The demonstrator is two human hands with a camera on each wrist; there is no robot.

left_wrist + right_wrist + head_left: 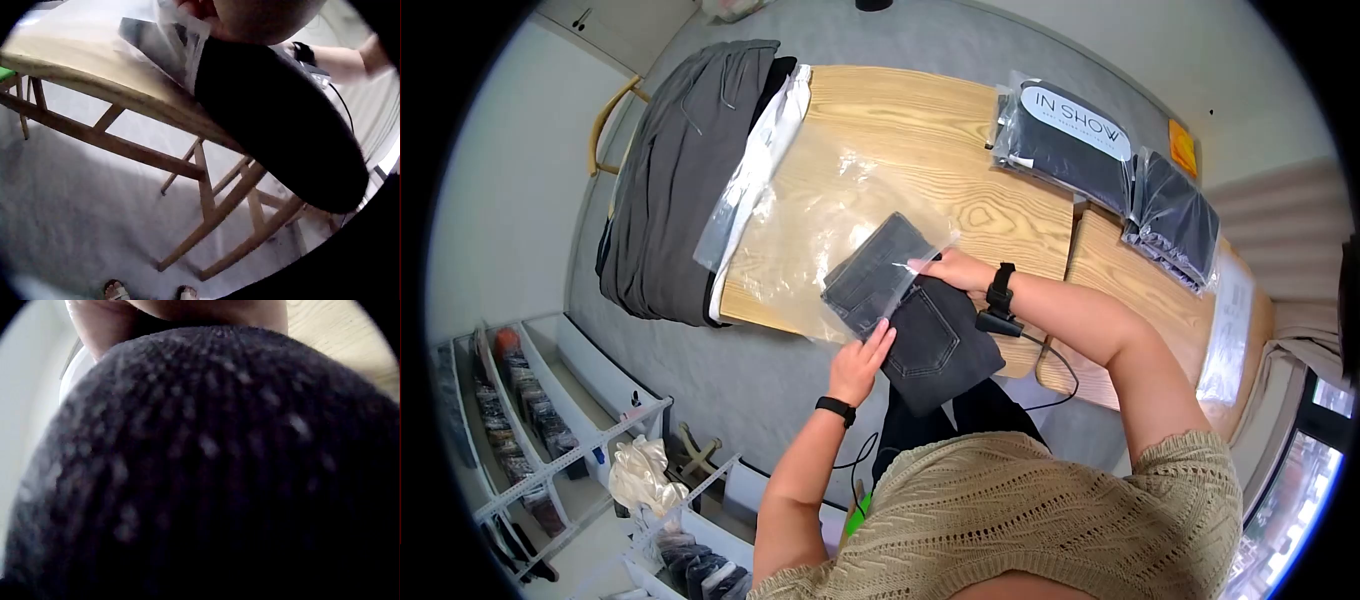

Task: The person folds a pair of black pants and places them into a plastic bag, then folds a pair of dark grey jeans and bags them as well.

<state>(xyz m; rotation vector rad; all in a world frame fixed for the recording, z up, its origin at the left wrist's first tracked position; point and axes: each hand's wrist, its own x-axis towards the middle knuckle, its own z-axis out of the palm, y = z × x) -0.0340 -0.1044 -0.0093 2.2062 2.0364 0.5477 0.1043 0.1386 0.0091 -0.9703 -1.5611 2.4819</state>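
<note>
A folded pair of dark grey jeans (935, 340) lies partly inside a clear plastic bag (785, 235), its back-pocket end sticking out of the bag's mouth toward the body. On the left side, my left hand (860, 365) grips the bag's edge against the jeans. Opposite it, my right hand (952, 270) pinches the bag's other edge at the jeans' right side. In the left wrist view the jeans (269, 119) stick out beyond the table edge, with the plastic around their far end. Dark fabric of the jeans (206, 462) fills most of the right wrist view.
A pile of grey trousers (680, 190) covers the left end of the wooden table (900, 120), beside white plastic bags (765, 150). Bagged dark garments (1070, 145) lie at the far right. Shelving (550, 430) with packed clothes stands at lower left. A cable (1070, 385) runs from the right wrist.
</note>
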